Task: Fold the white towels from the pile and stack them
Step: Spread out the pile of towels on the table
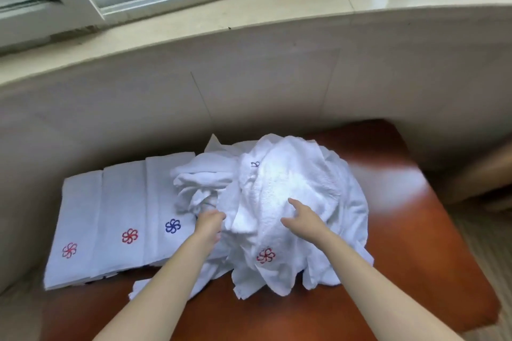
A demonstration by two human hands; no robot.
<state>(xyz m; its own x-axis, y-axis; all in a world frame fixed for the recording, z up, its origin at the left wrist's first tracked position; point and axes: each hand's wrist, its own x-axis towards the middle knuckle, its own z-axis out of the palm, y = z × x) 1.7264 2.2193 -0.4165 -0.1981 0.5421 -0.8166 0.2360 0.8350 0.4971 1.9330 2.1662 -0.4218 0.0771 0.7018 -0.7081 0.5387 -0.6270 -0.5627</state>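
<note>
— Where do we have the pile (293, 183)?
— On the brown table (415, 252), heaped just right of the folded towels (110, 210), overlapping the rightmost one.
— And our hands?
— Our left hand (210, 223) pinches cloth at the pile's left side; our right hand (302, 216) rests on it, fingers spread.

The left forearm (166, 279), entering at 7 o'clock, and the right forearm (368, 279), at 5 o'clock, are bare along their whole visible length. The left grip (209, 223) and right grip (302, 219) are bare hands.
</note>
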